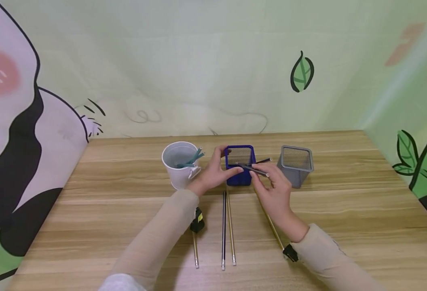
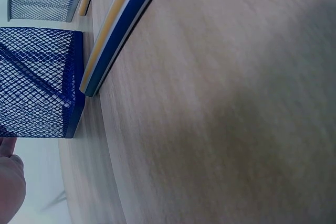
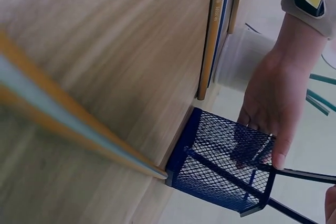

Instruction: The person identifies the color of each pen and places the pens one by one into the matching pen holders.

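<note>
A blue mesh pencil holder (image 1: 239,178) stands upright at mid-table. My left hand (image 1: 214,174) grips it from the left, thumb near the front rim and fingers round the far side. Between thumb and fingers my right hand (image 1: 276,192) pinches a dark pencil (image 1: 261,173), slanted with one end over the holder's mouth. Another dark pencil (image 3: 226,174) leans inside the holder, seen through the mesh in the right wrist view, its upper end sticking out to the right.
On the left, a white bucket (image 1: 174,173) holds several teal pencils (image 1: 198,153). A grey mesh holder (image 1: 296,174) stands right. In front lie a dark pencil (image 1: 224,232) beside a yellow one (image 1: 231,232), a pencil (image 1: 195,252) below the left wrist and a yellow pencil (image 1: 273,226) by the right forearm.
</note>
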`<action>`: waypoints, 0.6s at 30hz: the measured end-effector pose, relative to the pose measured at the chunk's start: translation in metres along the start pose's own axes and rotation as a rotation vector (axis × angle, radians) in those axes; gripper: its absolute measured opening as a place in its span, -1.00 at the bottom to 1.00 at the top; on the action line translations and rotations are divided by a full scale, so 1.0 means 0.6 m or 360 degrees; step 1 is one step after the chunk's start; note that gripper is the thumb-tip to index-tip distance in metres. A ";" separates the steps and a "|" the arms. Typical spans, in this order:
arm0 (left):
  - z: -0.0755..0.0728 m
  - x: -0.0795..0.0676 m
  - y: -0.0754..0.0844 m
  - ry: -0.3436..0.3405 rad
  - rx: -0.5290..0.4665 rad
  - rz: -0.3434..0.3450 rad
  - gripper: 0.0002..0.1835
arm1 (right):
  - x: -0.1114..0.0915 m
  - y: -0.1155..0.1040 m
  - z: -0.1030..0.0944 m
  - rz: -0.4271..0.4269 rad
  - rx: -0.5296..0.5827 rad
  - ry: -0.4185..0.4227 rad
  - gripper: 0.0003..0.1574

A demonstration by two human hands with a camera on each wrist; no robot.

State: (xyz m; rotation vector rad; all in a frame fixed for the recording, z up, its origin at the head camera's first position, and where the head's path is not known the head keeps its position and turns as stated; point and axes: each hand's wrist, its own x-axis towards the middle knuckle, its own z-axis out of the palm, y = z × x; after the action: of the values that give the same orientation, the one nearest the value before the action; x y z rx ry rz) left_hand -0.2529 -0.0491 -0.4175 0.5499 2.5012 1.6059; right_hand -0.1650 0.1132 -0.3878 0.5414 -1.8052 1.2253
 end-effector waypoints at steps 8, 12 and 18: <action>-0.003 -0.001 0.002 0.0001 0.0002 -0.0016 -0.12 | -0.003 0.004 0.004 0.0127 0.0142 -0.0036 -0.74; -0.002 -0.001 0.002 -0.0003 -0.0029 -0.0001 -0.12 | -0.003 0.006 0.004 0.0124 0.0142 -0.0044 -0.76; -0.001 -0.001 0.001 -0.0006 -0.0042 0.0008 -0.12 | -0.004 0.010 0.003 0.0127 0.0109 -0.0037 -0.74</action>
State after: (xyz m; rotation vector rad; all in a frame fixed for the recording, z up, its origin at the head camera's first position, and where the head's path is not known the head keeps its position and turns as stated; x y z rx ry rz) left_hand -0.2522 -0.0493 -0.4168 0.5562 2.4740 1.6359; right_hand -0.1687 0.1138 -0.3934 0.5284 -1.8248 1.3440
